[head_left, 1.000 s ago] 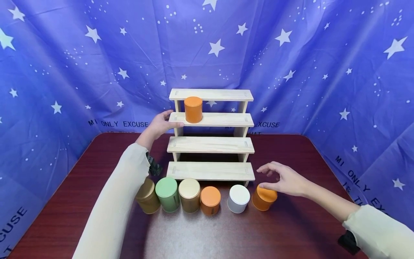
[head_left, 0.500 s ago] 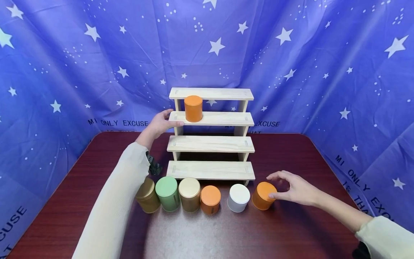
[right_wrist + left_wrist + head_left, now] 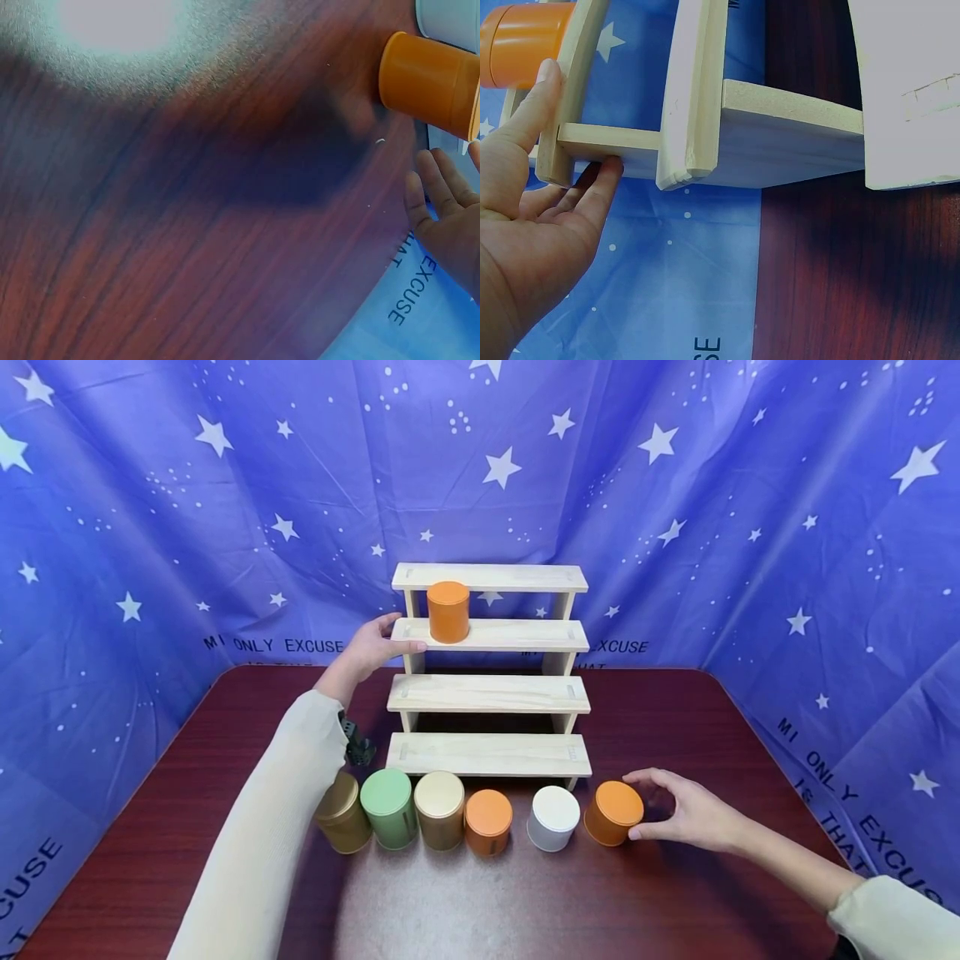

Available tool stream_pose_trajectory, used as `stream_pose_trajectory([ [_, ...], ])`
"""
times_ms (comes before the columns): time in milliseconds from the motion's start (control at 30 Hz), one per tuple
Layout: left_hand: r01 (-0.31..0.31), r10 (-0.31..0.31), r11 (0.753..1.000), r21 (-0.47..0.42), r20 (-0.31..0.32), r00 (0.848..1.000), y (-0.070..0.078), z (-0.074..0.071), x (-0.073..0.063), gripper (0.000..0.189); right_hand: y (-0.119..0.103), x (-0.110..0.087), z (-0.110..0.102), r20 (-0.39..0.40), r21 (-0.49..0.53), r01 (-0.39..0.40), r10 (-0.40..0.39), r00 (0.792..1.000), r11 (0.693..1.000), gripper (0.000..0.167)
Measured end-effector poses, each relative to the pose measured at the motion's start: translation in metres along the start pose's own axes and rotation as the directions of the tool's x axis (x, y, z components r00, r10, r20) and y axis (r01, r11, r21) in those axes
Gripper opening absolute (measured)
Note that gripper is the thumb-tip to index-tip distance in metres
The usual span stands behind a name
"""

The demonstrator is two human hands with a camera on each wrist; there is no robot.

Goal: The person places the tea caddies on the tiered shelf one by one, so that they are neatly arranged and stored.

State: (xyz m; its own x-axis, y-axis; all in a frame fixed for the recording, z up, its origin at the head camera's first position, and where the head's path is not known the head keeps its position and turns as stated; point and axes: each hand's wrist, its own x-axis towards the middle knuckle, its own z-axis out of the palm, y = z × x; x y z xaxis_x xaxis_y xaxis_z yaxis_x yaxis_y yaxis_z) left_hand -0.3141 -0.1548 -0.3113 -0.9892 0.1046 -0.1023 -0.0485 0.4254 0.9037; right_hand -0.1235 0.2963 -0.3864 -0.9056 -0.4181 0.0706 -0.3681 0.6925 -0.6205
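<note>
A stepped wooden shelf [image 3: 487, 693] with several tiers stands at the middle of the table. My left hand [image 3: 369, 650] holds its left end near the second tier from the top. In the left wrist view, the thumb [image 3: 549, 79] lies along the board's front while the fingers press the side panel. An orange tin [image 3: 448, 612] stands upright on that tier, just right of the thumb. On the table, my right hand [image 3: 693, 814] is spread at the right side of another orange tin [image 3: 613, 814], thumb and forefinger tips right at it.
Left of that tin, in a row before the shelf, stand a white tin [image 3: 553, 820], a lighter orange tin [image 3: 488, 825], a pale-lidded gold tin [image 3: 440, 814], a green tin [image 3: 390, 810] and a dark gold tin [image 3: 343, 818]. A starry blue cloth [image 3: 480, 460] hangs behind.
My right hand has moved right and down, from over the right-hand orange tin to its right side. The left hand, the shelf and the tins keep their places.
</note>
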Motion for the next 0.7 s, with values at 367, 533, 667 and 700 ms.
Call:
stream_pose_trajectory([
  [367,0.005,-0.005,1.000,-0.005,0.006,1.000,0.001,0.000,-0.002,0.095,0.007,-0.001,0.010,0.030,0.029,-0.060,0.059,0.998,0.998,0.068],
  [533,0.002,-0.002,1.000,-0.003,0.007,1.000,0.002,0.000,-0.003,0.094,0.009,0.000,0.015,0.024,0.008,-0.051,0.051,0.998,0.999,0.069],
  [667,-0.004,0.004,1.000,-0.005,0.009,1.000,0.003,0.000,-0.004,0.094,0.008,0.002,0.018,0.012,-0.024,-0.046,0.046,0.999,0.999,0.071],
  [700,-0.006,0.006,1.000,-0.003,0.011,1.000,0.002,0.000,-0.003,0.094,0.008,0.002,0.018,0.011,-0.029,-0.047,0.048,0.999,0.998,0.071],
])
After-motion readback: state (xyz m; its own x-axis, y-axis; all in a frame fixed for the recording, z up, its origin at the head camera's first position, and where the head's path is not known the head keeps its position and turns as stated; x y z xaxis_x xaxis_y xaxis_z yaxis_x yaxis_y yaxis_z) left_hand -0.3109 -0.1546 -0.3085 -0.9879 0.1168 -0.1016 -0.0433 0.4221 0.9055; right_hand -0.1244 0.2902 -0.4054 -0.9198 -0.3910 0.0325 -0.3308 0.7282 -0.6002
